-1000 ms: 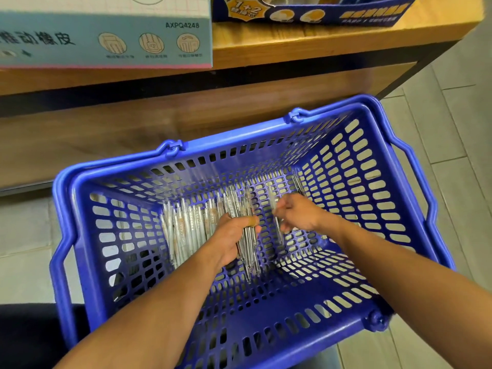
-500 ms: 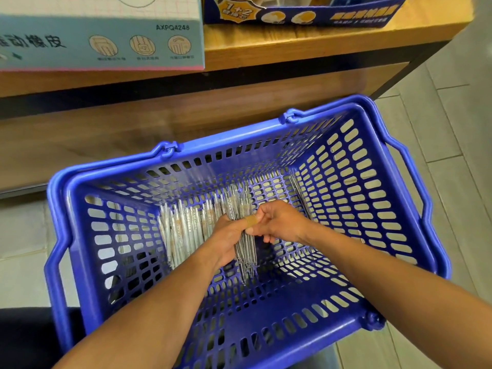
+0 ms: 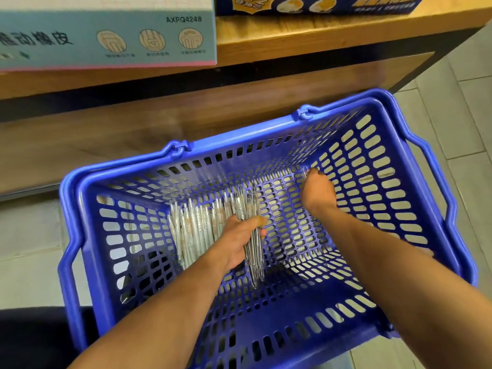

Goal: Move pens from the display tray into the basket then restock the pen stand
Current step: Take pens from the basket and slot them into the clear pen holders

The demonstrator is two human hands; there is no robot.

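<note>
**Gathering slim pens from the basket floor**

While my left hand [image 3: 239,235] keeps a fist round a bundle of pens [image 3: 253,251], I reach my right hand [image 3: 318,191] into the far right corner of the blue basket [image 3: 426,203], where one or two stray pens [image 3: 304,173] lie against the wall. My right fingertips are down on them, but the hand's back hides whether I have them pinched, so I cannot tell how far that hand has closed.

More pens [image 3: 191,230] lie side by side on the basket floor just left of my left hand, pale and clear-bodied. They look light, stiff and smooth, so I judge that a bundle will slide apart if I squeeze it only at one end. My fist sits near the middle of the bundle, with the tips fanning out below it and the caps above, and that seems the right place: grip at the balance point and wrap all fingers round.

A single pen lying flat on the slotted floor is harder. A tip could drop into a slot, so I would roll it up against the wall and pinch the barrel from both sides. Breakage seems unlikely; spilling is the risk.

Above the basket a wooden shelf [image 3: 319,38] carries a pale printed box [image 3: 106,35].
</note>
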